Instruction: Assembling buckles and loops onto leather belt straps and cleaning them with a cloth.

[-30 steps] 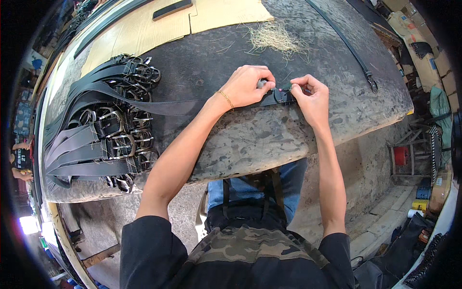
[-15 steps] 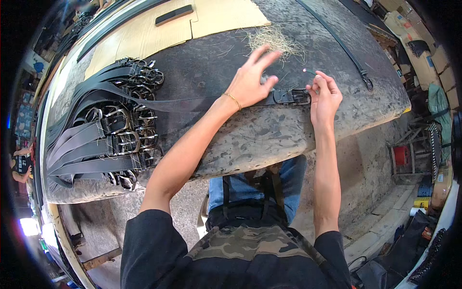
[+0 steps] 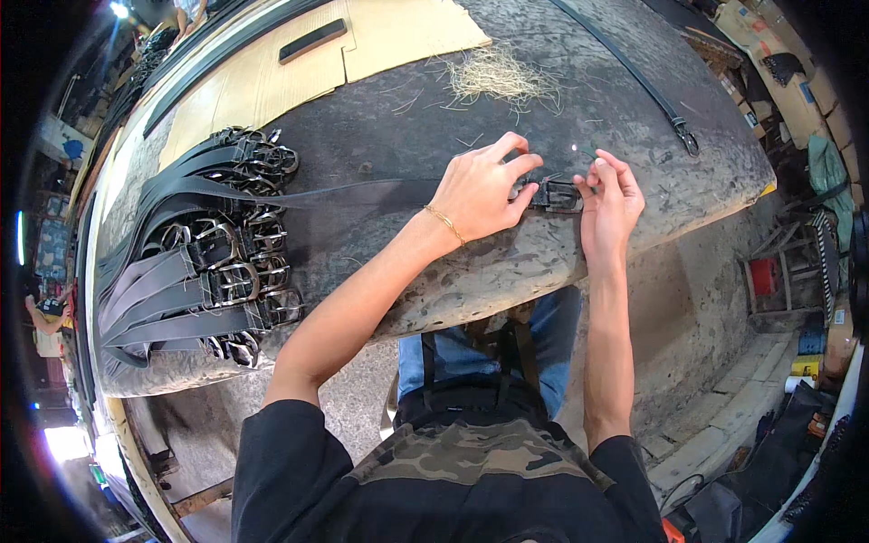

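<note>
The person's left hand (image 3: 486,188) is arched with its fingers partly spread, over the dark leather belt with a metal buckle (image 3: 558,195); whether it grips anything underneath cannot be told. The buckle end lies between the hands. The right hand (image 3: 612,204), just beside the buckle, pinches a thin dark strand with a bright tip (image 3: 585,151). Left of the left hand, black belts with silvery buckles (image 3: 163,312) lie heaped on the mottled dark bench (image 3: 674,195); beyond both hands sits a tangle of straw-coloured threads (image 3: 504,77).

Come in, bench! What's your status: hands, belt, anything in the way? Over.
Left hand at the black belt, near its buckle. Right hand pinching a thin bright-tipped stick. Straw-coloured strands heaped beyond, off the belt.
</note>
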Tool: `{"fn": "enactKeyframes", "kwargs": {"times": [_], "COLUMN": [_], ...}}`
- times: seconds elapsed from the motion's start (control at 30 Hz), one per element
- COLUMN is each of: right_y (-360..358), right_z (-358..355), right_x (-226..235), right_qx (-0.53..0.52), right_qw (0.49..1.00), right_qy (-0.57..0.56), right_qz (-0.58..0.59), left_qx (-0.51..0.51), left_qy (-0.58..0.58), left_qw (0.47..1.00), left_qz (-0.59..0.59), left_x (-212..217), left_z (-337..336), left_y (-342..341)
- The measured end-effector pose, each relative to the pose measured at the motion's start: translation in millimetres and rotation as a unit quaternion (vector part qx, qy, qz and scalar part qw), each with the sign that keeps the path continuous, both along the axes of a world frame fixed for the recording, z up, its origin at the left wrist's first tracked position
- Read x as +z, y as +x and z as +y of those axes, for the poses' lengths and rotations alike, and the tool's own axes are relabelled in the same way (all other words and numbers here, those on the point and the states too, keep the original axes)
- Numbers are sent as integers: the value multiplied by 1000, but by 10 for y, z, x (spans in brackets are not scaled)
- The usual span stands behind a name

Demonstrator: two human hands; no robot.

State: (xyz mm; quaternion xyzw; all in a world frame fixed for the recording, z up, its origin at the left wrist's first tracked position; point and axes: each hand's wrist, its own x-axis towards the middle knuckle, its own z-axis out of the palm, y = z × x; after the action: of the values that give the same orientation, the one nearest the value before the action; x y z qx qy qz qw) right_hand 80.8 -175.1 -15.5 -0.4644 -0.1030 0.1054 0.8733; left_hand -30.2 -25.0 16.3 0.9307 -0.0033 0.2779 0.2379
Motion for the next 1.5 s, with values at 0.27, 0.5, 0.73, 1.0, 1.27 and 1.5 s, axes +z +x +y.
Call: {"fn": "enactKeyframes", "kwargs": {"times": [0.27,0.5,0.73,1.0,1.27,1.5], "right_y": [37,39,30,18,-16,-86], "right_z": [-9,10,33,31,45,34], "right_x": [-10,-24,-8,-15,-85,10], "right_qx": [-2,-1,-10,4,-21,4], "right_qw": [999,998,998,999,975,951], "right_qy": [39,66,63,41,-174,-253], "right_qz": [26,23,26,12,-140,-177], "left_qx": [54,76,-70,-81,-82,-81], "left_qy": [-7,-56,-95,-83,-120,-155], "left_qw": [993,995,986,970,979,973], "left_qz": [109,7,121,214,140,153], "left_x": [-54,-211,-61,106,-20,-7], "left_z": [-186,-188,122,194,205,234], "left_y": [245,261,135,43,41,42]}}
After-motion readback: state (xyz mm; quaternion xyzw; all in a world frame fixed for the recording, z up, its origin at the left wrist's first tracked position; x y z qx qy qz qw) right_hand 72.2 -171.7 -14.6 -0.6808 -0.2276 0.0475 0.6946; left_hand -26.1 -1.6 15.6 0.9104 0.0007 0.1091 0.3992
